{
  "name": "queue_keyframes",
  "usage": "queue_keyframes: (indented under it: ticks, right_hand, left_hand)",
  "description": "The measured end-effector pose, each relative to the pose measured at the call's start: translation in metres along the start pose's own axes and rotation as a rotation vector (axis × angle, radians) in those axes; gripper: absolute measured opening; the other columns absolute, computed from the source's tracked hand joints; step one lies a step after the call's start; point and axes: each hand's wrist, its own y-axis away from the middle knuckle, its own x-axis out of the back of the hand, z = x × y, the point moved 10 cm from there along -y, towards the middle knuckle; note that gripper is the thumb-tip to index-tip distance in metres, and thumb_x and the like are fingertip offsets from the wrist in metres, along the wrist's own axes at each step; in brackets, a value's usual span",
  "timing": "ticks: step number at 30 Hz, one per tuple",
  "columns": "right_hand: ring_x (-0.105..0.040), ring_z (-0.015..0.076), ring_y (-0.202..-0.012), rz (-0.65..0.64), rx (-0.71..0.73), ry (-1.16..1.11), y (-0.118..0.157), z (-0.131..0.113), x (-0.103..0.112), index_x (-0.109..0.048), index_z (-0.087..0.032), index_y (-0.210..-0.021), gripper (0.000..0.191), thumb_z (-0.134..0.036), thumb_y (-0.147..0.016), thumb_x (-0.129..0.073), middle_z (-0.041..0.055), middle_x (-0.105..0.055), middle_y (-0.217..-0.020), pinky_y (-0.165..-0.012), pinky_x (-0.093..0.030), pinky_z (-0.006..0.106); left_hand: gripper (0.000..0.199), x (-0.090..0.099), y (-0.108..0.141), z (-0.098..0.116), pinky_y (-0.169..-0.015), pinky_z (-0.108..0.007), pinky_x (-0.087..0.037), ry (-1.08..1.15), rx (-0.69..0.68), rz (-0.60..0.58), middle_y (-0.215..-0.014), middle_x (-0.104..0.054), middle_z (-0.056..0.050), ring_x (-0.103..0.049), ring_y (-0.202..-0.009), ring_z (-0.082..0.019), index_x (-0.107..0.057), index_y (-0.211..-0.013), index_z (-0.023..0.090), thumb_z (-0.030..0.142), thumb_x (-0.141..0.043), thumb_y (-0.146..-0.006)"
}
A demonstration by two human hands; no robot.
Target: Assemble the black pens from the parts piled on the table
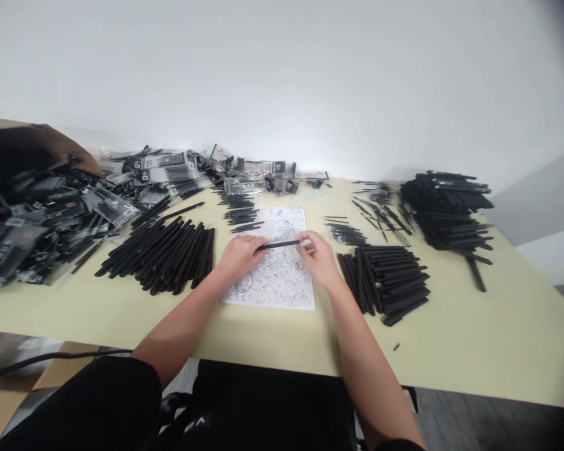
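A slim black pen point(277, 245) lies level over a printed sheet of paper point(286, 294), held between both hands. My left hand point(239, 257) grips its left end, and my right hand point(316, 257) pinches its right end with the fingertips. The sheet is covered in dense line drawings and lies under my hands. A large group of black pens point(162, 257) lies to the left of my left hand, and another stack of black pens point(380, 279) lies beside my right hand.
Plastic-wrapped black pen packets point(42, 219) heap up at the left and along the back of the pale yellow table point(470, 351), beside a brown cardboard flap point(23, 147). A tall pile of black pens point(444, 210) stands at the right. A dark cable point(42, 360) runs below the table's near edge.
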Motion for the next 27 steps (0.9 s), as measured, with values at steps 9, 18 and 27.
queue_keyframes:
  ticks: [9,18,27]
  right_hand:
    - [-0.053,0.0138,-0.057,0.021,-0.146,0.135,0.0046,0.0034,0.0071,-0.060,-0.022,-0.081,0.038,-0.058,-0.087,-0.052,0.0003,-0.063,-0.071,-0.056,-0.039,0.027]
    - [-0.059,0.0148,-0.071,0.009,-0.004,0.004,0.0011,-0.0028,0.0020,-0.060,-0.022,-0.102,0.024,-0.034,-0.082,-0.054,0.0067,-0.064,-0.107,-0.060,-0.045,0.027]
    - [-0.058,0.0150,-0.061,-0.004,-0.131,0.099,0.0038,0.0061,0.0033,-0.063,-0.022,-0.086,0.034,-0.055,-0.087,-0.053,0.0026,-0.067,-0.079,-0.061,-0.044,0.029]
  left_hand:
    - [0.015,-0.0007,0.0009,0.0007,-0.083,-0.031,-0.051,0.005,-0.014,0.005,-0.096,-0.076,-0.003,-0.069,-0.088,-0.020,-0.071,-0.099,0.023,0.031,-0.065,-0.089]
    - [0.015,-0.0007,0.0003,-0.0009,-0.081,-0.031,-0.051,-0.005,-0.001,-0.003,-0.095,-0.076,-0.003,-0.069,-0.087,-0.020,-0.071,-0.100,0.023,0.031,-0.066,-0.088]
    - [0.016,-0.0007,0.0007,-0.0006,-0.082,-0.032,-0.051,-0.004,-0.011,0.005,-0.095,-0.075,-0.003,-0.069,-0.086,-0.020,-0.070,-0.100,0.023,0.033,-0.066,-0.089]
